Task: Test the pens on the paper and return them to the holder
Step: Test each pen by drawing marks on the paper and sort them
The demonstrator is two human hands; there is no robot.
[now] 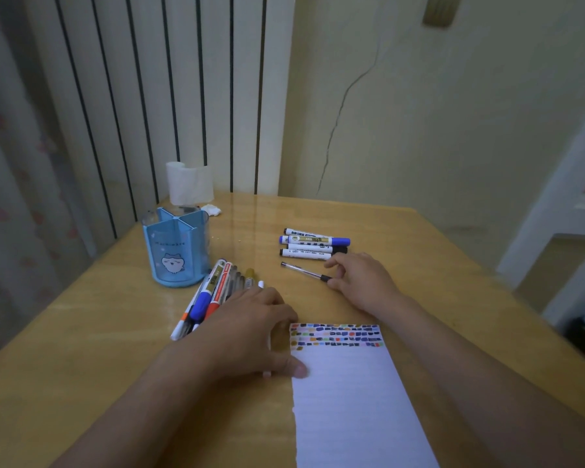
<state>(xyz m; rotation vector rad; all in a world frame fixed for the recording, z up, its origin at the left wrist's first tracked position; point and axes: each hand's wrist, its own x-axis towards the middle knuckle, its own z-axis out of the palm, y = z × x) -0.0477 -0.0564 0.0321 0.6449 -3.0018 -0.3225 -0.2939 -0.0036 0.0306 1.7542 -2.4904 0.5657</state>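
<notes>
Now thin black pen lies at 12 o'clock of paper; right hand pinches its grip end. Left hand, fingers flat, rests on pen pile. Blue holder at 10 o'clock, four markers behind.

Both bare forearms enter from the bottom edge and run up toward the middle of the frame. The left hand lies palm down at centre, fingers spread forward and thumb stretched out to the right. The right hand, slightly higher and right of centre, has its fingers curled, forefinger and thumb tips held apart.
</notes>
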